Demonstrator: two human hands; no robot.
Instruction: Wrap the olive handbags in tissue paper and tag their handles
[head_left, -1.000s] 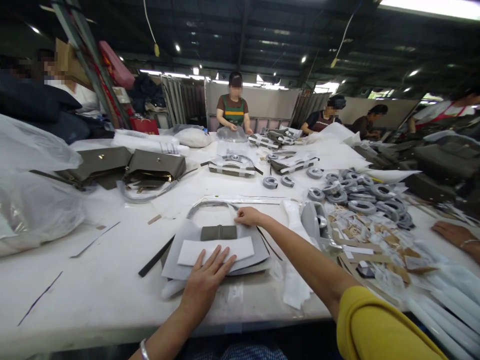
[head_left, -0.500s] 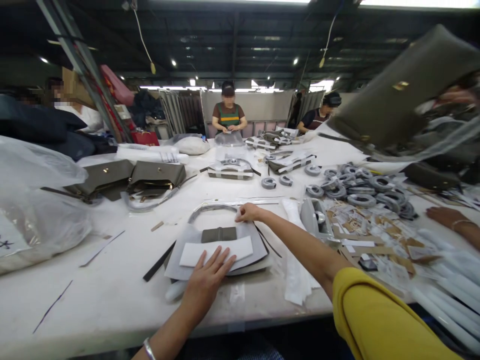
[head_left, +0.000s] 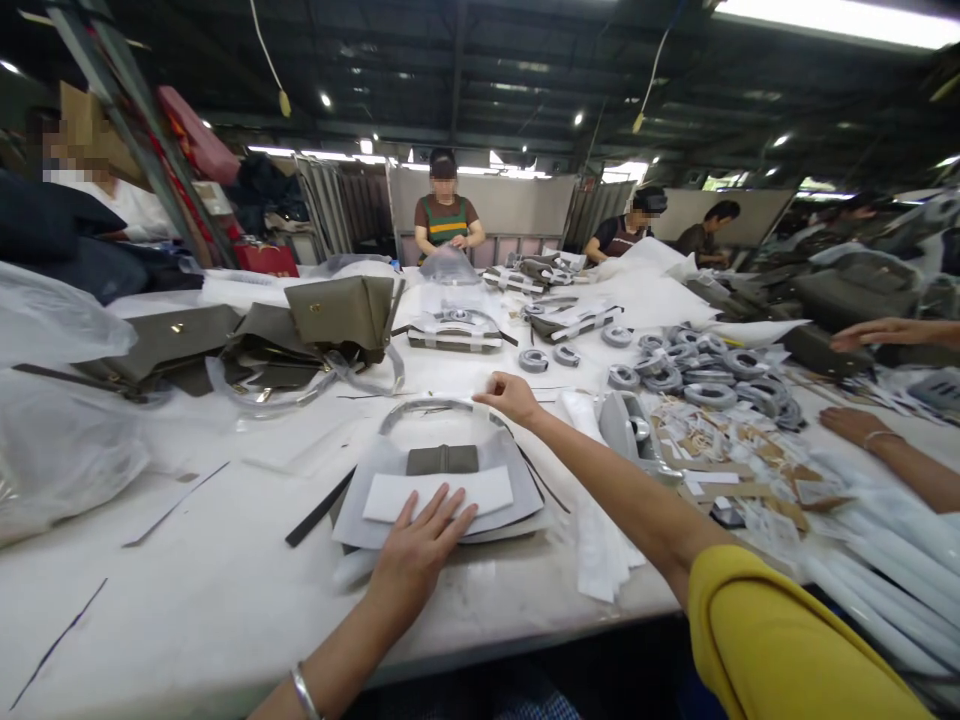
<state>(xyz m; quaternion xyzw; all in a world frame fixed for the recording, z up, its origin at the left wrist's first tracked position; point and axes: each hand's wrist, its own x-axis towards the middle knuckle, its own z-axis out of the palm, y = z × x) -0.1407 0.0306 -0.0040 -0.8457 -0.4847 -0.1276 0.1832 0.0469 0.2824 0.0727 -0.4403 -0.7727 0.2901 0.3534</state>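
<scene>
My left hand [head_left: 426, 545] lies flat, fingers spread, on a white foam sheet [head_left: 390, 497] across a grey-olive handbag. Under the foam is a pale grey sheet [head_left: 356, 525], and the bag's olive tab [head_left: 442, 459] shows above it. The bag's wrapped handle [head_left: 405, 408] arches away from me. Beside the handle's right side, my right hand [head_left: 514, 400] pinches a small whitish strip, its exact kind unclear. A dark strap [head_left: 322, 510] sticks out to the left of the bag.
Several olive handbags [head_left: 341, 310] lie at left beside plastic bagging [head_left: 67, 450]. White strips [head_left: 600, 540], rolled grey wrapped handles [head_left: 712, 395] and tags [head_left: 720, 440] lie to the right. Another person's hands [head_left: 855, 425] reach in there. A co-worker [head_left: 446, 220] stands opposite.
The olive bag that was in the air at upper right is gone from there, and another bag now sits on the left pile. My right hand has risen slightly; my left stays put.
</scene>
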